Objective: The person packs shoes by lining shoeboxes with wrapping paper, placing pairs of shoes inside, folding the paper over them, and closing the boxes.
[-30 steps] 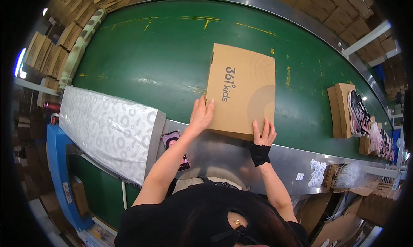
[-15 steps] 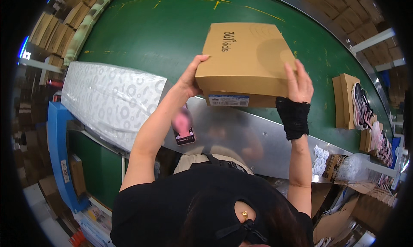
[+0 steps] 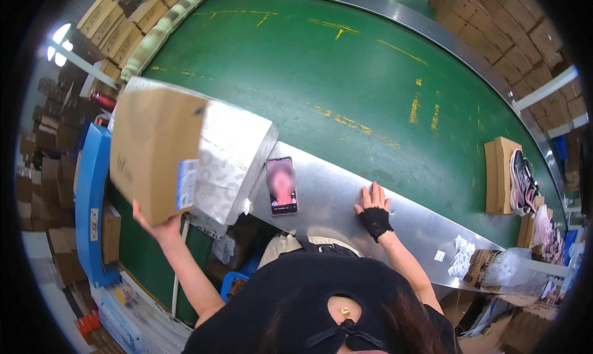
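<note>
At the left, my left hand (image 3: 160, 227) is closed around the near end of a brown cardboard shoebox (image 3: 151, 147). The box is tilted and slightly blurred, with a blue-and-white label on its side. Beneath and behind it lies a stack of white patterned wrapping paper (image 3: 238, 132), partly hidden by the box. My right hand (image 3: 373, 198) rests with fingers spread on the metal edge (image 3: 330, 187) of the green belt, a black knitted band around its wrist. Between the two hands, beside the paper, a phone (image 3: 282, 187) lies with its screen lit.
Across the green belt (image 3: 296, 70), at the far right, stand a cardboard box (image 3: 499, 175) and dark pink-trimmed sneakers (image 3: 523, 181). White crumpled paper (image 3: 461, 256) lies on the metal edge. A blue frame (image 3: 91, 206) rises at the left. Stacked cartons (image 3: 108, 30) line the back left.
The shoebox has moved from the middle over the belt to the left, above the paper stack, in my left hand. My right hand has let go of it and come down on the metal edge.
</note>
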Motion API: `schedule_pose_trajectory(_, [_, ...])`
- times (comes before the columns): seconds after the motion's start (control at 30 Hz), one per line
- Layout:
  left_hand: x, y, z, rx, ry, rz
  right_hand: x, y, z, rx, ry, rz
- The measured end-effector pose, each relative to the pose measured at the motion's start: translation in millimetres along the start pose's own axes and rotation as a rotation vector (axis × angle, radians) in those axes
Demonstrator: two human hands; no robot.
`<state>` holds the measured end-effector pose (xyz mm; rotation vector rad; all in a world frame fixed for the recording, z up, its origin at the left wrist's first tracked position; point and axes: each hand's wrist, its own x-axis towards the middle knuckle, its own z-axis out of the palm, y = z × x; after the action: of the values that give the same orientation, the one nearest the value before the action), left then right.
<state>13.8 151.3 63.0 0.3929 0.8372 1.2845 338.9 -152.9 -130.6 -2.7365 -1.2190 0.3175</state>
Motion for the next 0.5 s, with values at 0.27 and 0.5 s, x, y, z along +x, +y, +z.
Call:
schedule_pose_trajectory(0.27, [33,-10,-51,-0.183,0.268,-0.106,26,-7,-96,1.114,-0.148,-0.059])
schedule_pose_trajectory(0.5, [-59,-47,132,0.296,-1.404,0.117,-46,-51,-336,1.506,-0.047,-1.135])
